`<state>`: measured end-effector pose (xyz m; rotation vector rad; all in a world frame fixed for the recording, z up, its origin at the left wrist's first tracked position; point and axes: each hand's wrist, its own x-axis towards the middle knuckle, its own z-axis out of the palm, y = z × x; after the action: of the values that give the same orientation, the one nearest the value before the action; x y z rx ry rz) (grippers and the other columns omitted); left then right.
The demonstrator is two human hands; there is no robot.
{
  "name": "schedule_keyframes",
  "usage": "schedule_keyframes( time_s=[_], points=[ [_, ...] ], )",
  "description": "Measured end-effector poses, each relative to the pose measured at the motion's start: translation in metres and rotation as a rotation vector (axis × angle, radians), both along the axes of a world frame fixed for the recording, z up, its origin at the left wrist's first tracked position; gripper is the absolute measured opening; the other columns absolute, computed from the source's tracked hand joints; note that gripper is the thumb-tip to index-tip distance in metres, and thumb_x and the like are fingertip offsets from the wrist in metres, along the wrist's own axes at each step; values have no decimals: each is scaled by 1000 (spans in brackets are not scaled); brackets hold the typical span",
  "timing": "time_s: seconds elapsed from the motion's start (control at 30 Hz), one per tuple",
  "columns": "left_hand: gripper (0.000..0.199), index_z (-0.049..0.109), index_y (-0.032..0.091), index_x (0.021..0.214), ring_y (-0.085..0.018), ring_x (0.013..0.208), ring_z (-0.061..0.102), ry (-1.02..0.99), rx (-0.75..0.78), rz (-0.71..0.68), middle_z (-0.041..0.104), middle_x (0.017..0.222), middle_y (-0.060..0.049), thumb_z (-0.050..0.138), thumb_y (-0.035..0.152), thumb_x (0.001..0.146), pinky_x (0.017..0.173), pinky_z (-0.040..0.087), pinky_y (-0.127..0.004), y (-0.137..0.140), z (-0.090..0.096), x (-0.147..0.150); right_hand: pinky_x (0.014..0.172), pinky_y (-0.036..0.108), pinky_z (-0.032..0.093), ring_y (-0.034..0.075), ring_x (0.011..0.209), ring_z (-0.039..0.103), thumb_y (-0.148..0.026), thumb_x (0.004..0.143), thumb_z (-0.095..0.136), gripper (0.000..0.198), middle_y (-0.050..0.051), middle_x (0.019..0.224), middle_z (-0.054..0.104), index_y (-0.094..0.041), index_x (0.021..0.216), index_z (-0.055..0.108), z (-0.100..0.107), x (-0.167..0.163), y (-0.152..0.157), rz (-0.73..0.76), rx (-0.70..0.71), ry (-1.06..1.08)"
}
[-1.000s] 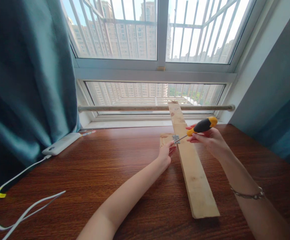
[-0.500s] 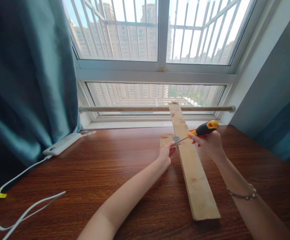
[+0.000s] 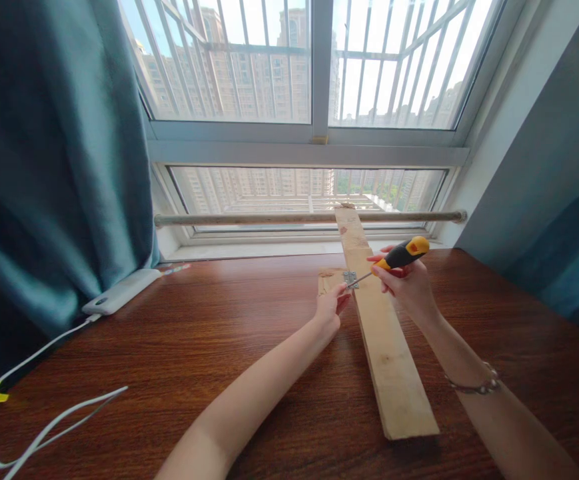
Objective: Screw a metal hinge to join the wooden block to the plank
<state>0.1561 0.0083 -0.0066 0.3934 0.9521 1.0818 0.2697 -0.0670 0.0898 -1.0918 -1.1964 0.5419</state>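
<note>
A silver metal hinge (image 3: 350, 279) lies across a long pale wooden board (image 3: 392, 357) and a shorter wooden board (image 3: 326, 283) to its left. My right hand (image 3: 408, 285) is closed round a screwdriver (image 3: 403, 255) with a black and yellow handle. Its shaft slants down left, the tip at the hinge's lower edge. At that tip, the fingers of my left hand (image 3: 329, 308) are pinched together beside the hinge and the short board. Whatever sits between them is too small to make out.
A brown wood-grain tabletop (image 3: 249, 347) bears the boards. At the left lie a white power bank-like device (image 3: 122, 291) and a white cable (image 3: 34, 447). Behind are a horizontal rail (image 3: 259, 219) and a barred window; a blue curtain (image 3: 64, 167) hangs left.
The screwdriver handle and my right hand have shifted slightly, with the fingers spread differently round the handle. My left hand, the hinge and the boards stay together; the whole view has drifted a little.
</note>
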Motion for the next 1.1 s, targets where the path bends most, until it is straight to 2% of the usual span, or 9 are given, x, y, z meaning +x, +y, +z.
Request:
schedule_keyframes(
  time_s=[0.13,0.23,0.37,0.47,0.63,0.77,0.87,0.97,1.1],
  points=[
    [9,60,12,70,-8,49,59,-6,8,5,67,68,-5,68,10,70,56,49,-19,1,-1,0,33,20,34,9,39,51,-34,69,71,24,4,71,67,-15,82,63,1,2,-1,16,-38,-65],
    [9,61,12,71,-8,50,59,-9,4,13,67,68,-5,69,10,69,57,50,-20,0,-1,0,36,22,36,10,38,50,-36,67,72,24,1,57,63,-15,78,67,-2,1,-2,-109,-31,-159],
    [10,62,11,73,-9,49,59,-7,2,21,66,66,-4,70,10,68,57,50,-20,0,0,0,40,24,41,11,39,51,-37,64,74,24,2,59,64,-16,73,67,-8,-3,-2,-270,14,-192],
    [10,62,11,73,-9,49,59,-3,-1,19,66,64,-4,70,10,68,57,50,-20,-1,1,0,38,23,40,10,38,49,-38,64,74,26,2,57,64,-15,70,65,-10,-2,3,-315,17,-143],
    [10,62,12,74,-8,49,59,-2,-8,23,66,65,-3,70,11,69,56,50,-19,-2,2,0,35,20,41,8,39,51,-35,57,79,36,5,80,71,-16,80,59,2,7,4,-53,-65,63],
    [11,61,12,74,-9,48,59,-12,-16,24,65,64,-3,70,10,68,55,49,-20,-3,1,1,51,25,56,14,54,65,-31,52,82,46,6,91,71,-17,88,58,18,12,-6,139,-179,176],
    [13,61,12,73,-8,48,59,-11,-13,24,65,65,-3,71,10,67,53,49,-19,-2,1,1,58,29,59,18,61,68,-31,51,83,43,8,94,70,-16,85,62,22,13,-10,181,-218,174],
    [11,60,12,73,-8,48,59,-9,-6,16,66,66,-4,70,12,68,51,48,-18,-2,0,1,48,28,56,18,55,67,-35,51,82,40,9,88,71,-14,81,64,18,13,-8,84,-201,64],
    [12,61,12,74,-8,49,59,-16,12,12,66,68,-4,70,11,67,52,49,-18,-1,-2,1,45,27,52,19,51,64,-38,56,79,33,8,66,70,-12,72,66,11,14,-3,-146,-175,-160]
  ],
)
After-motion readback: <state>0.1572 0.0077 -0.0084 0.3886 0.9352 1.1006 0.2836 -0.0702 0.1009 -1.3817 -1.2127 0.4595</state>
